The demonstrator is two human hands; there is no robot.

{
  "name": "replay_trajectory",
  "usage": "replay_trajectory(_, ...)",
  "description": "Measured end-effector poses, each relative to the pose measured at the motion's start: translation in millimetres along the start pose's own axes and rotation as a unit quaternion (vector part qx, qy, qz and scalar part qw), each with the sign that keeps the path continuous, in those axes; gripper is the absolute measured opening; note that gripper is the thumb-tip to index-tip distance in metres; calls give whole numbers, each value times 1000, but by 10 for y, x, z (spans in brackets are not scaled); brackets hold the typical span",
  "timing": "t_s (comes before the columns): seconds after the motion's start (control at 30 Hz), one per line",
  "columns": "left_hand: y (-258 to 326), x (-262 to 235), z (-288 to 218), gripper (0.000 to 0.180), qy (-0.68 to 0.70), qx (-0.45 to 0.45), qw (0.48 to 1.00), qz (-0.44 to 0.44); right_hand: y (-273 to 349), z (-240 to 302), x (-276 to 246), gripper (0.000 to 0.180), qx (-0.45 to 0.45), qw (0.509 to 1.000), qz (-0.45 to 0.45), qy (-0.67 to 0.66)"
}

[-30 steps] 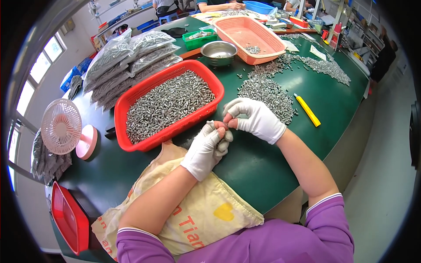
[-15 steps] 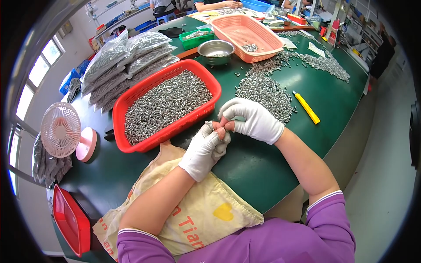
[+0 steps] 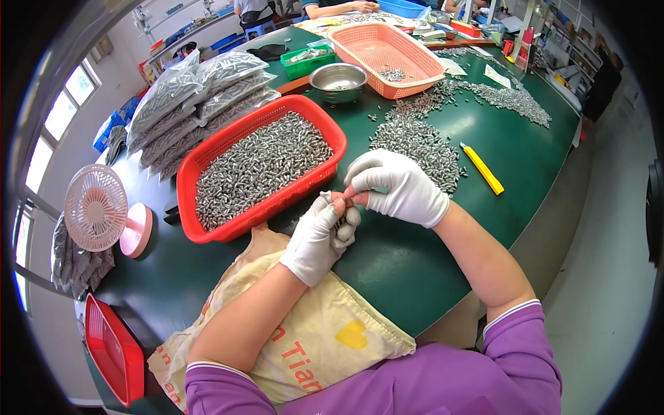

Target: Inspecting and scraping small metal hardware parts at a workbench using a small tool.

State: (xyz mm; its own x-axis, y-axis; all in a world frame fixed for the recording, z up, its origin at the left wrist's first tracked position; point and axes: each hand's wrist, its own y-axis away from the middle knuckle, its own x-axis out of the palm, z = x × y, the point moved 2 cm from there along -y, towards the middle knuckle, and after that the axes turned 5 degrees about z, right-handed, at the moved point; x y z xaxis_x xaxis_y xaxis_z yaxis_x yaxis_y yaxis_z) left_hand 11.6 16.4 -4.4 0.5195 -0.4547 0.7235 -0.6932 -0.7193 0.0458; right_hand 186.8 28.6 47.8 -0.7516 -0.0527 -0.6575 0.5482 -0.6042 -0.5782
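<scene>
Both my hands wear white gloves with bare fingertips and meet over the table edge in front of me. My left hand (image 3: 317, 238) is closed, its fingers curled round what look like small metal parts, partly hidden. My right hand (image 3: 401, 188) pinches thumb and finger together against the left fingertips; whatever sits in that pinch is too small to make out. Just beyond my left hand stands a red plastic basket (image 3: 277, 211), filled with small silvery metal parts (image 3: 263, 169). A loose pile of similar parts (image 3: 418, 149) lies beyond my right hand.
A yellow utility knife (image 3: 483, 169) lies right of the pile. Farther back are a steel bowl (image 3: 339, 77), a pink basket (image 3: 387, 52) and a green tray (image 3: 308, 63). Stacked filled bags (image 3: 197, 104) and a pink fan (image 3: 97, 207) stand left. Other people sit at the far end.
My left fingers have shifted slightly, showing dark metal between them. The right hand's pinch stays at the left fingertips. The view has moved very slightly.
</scene>
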Motion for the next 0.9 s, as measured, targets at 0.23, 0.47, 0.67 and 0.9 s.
replay_trajectory(0.23, 1, 20, 7, 18, -7, 9, 1000, -13, 27, -68, -36, 14, 43, 996, -52, 51)
replay_trajectory(0.47, 7, 19, 4, 18, -23, 5, 1000, -13, 66, -205, -72, 13, 100, 981, -104, 127)
replay_trajectory(0.67, 75, 199, -17, 20, -53, -31, 998, 24, 109, -398, -218, 8, 103, 962, -153, 200)
replay_trajectory(0.9, 64, 382, -569, 10, -323, 187, 924, -87, 232, -488, -261, 7, 112, 930, -258, 237)
